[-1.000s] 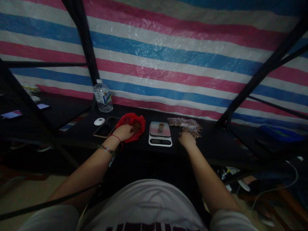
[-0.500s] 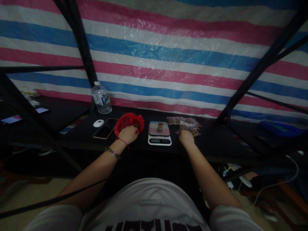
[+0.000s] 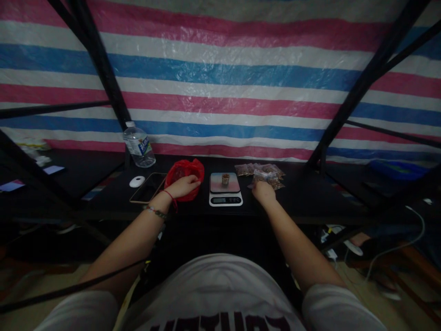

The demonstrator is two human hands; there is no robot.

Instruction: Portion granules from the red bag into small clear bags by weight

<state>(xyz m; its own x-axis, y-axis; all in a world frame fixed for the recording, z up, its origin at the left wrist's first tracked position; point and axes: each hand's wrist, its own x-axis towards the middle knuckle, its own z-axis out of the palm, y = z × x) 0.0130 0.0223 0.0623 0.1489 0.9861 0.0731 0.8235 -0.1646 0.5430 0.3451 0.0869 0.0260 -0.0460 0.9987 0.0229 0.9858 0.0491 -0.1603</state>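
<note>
A red plastic bag [image 3: 199, 172] stands open-mouthed on the black table, with dark contents inside. Over its near rim lies my left hand [image 3: 184, 186], fingers bent and pressed together; their tips and anything between them are unclear. Right of the bag, a white kitchen scale [image 3: 215, 192] carries a small cup [image 3: 225, 179] with brownish contents on its plate. My right hand [image 3: 264, 192] is closed against the near-left side of several small clear zip bags [image 3: 272, 177] filled with brown bits. What its fingers grip is hidden from view.
A clear plastic bottle [image 3: 140, 149], a white rounded object [image 3: 137, 181] and a phone [image 3: 146, 189] are left of the red bag. Dark metal posts [image 3: 99, 59] slant up at both sides. A striped plastic sheet [image 3: 220, 87] hangs behind the table [image 3: 310, 197].
My left hand has lifted slightly out of the red bag's mouth to its near rim. My right hand stays by the zip bags. The whole view has shifted a little.
</note>
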